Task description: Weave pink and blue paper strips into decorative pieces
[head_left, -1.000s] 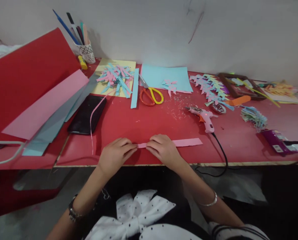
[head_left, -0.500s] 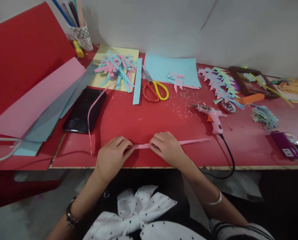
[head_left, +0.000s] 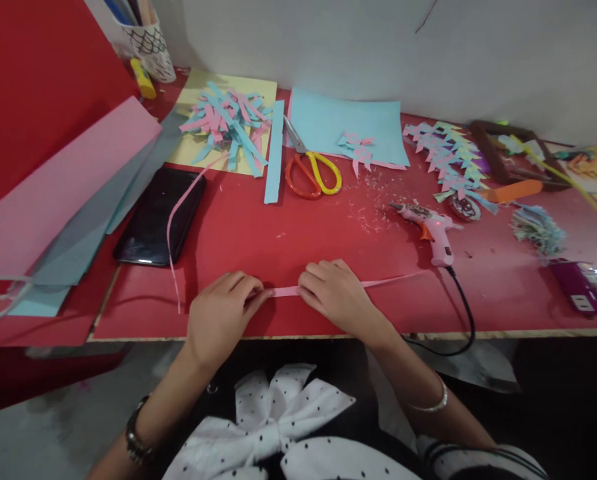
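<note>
Both your hands work at one narrow pink paper strip (head_left: 285,291), which runs crosswise near the front edge of the red tabletop (head_left: 258,233). Your left hand (head_left: 221,317) has thumb and finger pinched together on its left end; your right hand (head_left: 334,297) is closed over it further along, fingers bunched, with a short stretch bare between the two. Past your right hand, the tail reaches near the handle of the pink glue gun (head_left: 438,235). Beyond your hands lie metal scissors with red and yellow handles (head_left: 308,157), beside a flat light-blue paper strip (head_left: 275,153). To your left, a loose thin pink strip (head_left: 169,233) crosses the black phone (head_left: 148,217).
</note>
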`<state>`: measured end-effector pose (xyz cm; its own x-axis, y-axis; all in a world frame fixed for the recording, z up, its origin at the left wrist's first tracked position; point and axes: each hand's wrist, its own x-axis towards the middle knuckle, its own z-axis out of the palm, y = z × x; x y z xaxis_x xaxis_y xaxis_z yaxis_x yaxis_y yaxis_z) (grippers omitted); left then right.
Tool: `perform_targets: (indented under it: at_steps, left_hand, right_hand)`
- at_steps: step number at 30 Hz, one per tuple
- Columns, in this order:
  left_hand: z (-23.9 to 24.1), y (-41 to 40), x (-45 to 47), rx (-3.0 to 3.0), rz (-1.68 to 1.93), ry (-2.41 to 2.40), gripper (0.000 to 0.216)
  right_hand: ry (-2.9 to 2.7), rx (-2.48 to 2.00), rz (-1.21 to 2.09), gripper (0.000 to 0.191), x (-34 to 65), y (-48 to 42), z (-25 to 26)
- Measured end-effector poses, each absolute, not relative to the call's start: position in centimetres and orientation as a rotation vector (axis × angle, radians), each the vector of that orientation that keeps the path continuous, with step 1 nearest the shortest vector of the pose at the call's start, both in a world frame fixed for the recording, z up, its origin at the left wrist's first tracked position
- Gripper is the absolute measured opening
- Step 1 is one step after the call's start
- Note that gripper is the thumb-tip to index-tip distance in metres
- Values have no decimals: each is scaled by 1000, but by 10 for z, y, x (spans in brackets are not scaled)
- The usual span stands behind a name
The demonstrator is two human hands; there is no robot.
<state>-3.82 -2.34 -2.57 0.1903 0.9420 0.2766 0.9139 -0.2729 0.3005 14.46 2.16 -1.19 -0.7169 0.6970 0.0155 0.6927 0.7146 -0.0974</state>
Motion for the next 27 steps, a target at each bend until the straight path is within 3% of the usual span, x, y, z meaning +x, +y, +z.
perform_targets:
  at_steps: [18, 27]
  left_hand:
    - [-32, -27, -52, 2403, 612, 1712, 30]
    - [-24, -32, -34, 2884, 472, 1438, 35]
  right_hand:
    - [-2836, -1151, 125, 20, 145, 23, -15]
    - [-2834, -1109, 36, 21, 144, 22, -16]
